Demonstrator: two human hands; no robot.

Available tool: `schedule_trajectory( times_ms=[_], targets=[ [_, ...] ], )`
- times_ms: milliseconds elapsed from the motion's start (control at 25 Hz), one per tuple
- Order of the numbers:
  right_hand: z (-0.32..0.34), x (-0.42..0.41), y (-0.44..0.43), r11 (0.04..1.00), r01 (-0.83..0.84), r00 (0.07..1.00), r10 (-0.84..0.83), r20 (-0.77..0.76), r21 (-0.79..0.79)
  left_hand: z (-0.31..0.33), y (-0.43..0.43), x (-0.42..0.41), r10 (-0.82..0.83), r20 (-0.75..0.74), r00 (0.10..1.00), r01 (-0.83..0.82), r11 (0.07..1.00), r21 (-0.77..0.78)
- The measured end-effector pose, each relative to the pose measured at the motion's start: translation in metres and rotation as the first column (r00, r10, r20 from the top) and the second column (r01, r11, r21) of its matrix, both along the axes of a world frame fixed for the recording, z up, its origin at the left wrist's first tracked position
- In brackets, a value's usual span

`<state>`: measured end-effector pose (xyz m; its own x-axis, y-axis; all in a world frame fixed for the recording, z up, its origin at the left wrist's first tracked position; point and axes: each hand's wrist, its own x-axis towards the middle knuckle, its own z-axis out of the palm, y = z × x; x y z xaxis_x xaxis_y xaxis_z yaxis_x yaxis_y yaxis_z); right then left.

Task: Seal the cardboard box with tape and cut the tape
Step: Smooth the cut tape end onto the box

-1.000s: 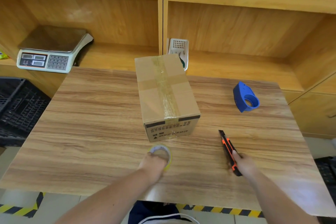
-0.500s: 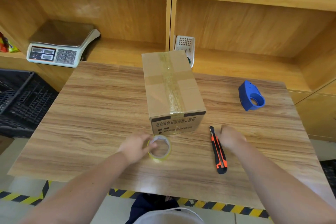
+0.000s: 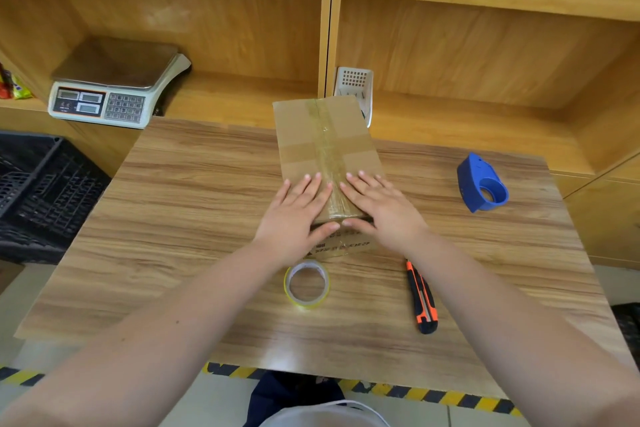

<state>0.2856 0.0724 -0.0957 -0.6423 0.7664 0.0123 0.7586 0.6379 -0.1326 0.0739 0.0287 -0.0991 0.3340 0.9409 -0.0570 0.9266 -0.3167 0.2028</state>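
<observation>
Both hands, left hand (image 3: 298,215) and right hand (image 3: 380,210), lie flat and empty on the box (image 3: 325,149) top near the table's front edge; stiff, probably light, best gripped by its sides.

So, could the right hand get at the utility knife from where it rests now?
Probably yes: the right hand lies flat on the box, and the utility knife sits uncovered on the table just below that wrist.

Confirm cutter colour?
Orange and black cutter, lying on the table; head view.
</observation>
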Motion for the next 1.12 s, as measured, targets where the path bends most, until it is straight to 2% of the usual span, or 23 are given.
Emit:
schedule_trajectory(
  times_ms=[240,320,440,600,680,880,960,1000,1120],
  targets=[
    [-0.007,-0.031,0.013,0.987,0.154,0.988,-0.155,0.004,0.033,0.001,0.037,-0.006,0.053,-0.096,0.994,-0.052,0.999,0.008],
    [-0.012,-0.034,0.012,0.983,0.153,0.987,-0.156,0.023,0.102,-0.007,0.037,-0.005,0.037,-0.143,0.989,-0.029,0.998,0.054],
    [-0.018,-0.026,0.013,0.981,0.092,0.994,-0.1,0.043,0.169,-0.013,0.035,-0.01,-0.008,-0.132,0.991,0.026,0.991,0.134],
    [-0.014,-0.023,0.016,0.994,0.081,0.997,-0.08,-0.013,0.068,-0.009,0.038,-0.019,-0.056,-0.079,0.995,0.059,0.998,0.033],
    [-0.015,-0.025,0.013,0.99,0.127,0.991,-0.124,-0.051,0.054,-0.009,0.037,-0.015,-0.003,-0.019,1.0,0.003,0.999,0.047],
    [-0.013,-0.039,0.017,0.984,0.173,0.984,-0.17,-0.047,0.052,-0.004,0.047,-0.011,0.0,-0.039,0.999,0.002,0.999,0.04],
    [-0.009,-0.038,0.019,0.983,0.181,0.983,-0.18,-0.04,0.039,0.0,0.049,-0.016,-0.022,0.011,1.0,0.022,1.0,0.023],
    [-0.008,-0.034,0.014,0.981,0.187,0.979,-0.184,-0.083,0.04,0.002,0.042,-0.017,-0.027,0.069,0.997,0.024,0.998,0.056],
    [-0.024,-0.015,-0.026,0.957,0.275,0.893,-0.219,-0.393,0.091,-0.014,-0.002,-0.017,-0.116,0.328,0.937,-0.017,0.926,0.377]
  ],
)
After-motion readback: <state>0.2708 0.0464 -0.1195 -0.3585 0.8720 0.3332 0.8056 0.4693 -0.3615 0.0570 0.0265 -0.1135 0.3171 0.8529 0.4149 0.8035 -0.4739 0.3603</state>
